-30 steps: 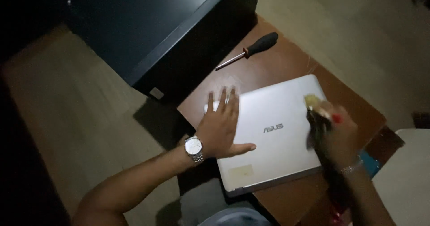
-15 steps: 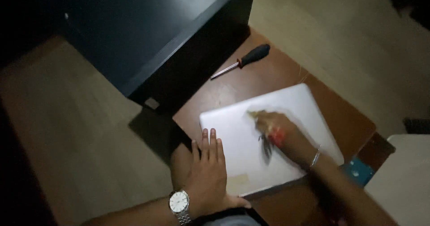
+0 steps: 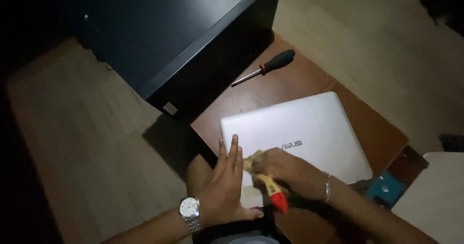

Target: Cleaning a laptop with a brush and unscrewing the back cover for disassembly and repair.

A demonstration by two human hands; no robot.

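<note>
A shut white laptop [image 3: 309, 128] lies flat on a low brown wooden table [image 3: 377, 133]. My left hand [image 3: 224, 186], with a wristwatch on the wrist, rests flat with fingers spread on the laptop's near left corner and the table edge. My right hand [image 3: 280, 169] grips a small brush with a yellow and red handle [image 3: 270, 191], its pale bristles pressed on the lid near the left hand's fingertips. A thin bracelet sits on the right wrist.
A black-handled screwdriver [image 3: 266, 67] lies on the table beyond the laptop. A large black cabinet [image 3: 183, 36] stands at the table's far left. A teal object [image 3: 384, 190] sits by the table's right corner, a white surface [image 3: 435, 200] at the right edge. Pale wood floor surrounds.
My right hand has swept the brush from the lid's far right corner across to its near left part. My left hand has slid back to the near left corner.
</note>
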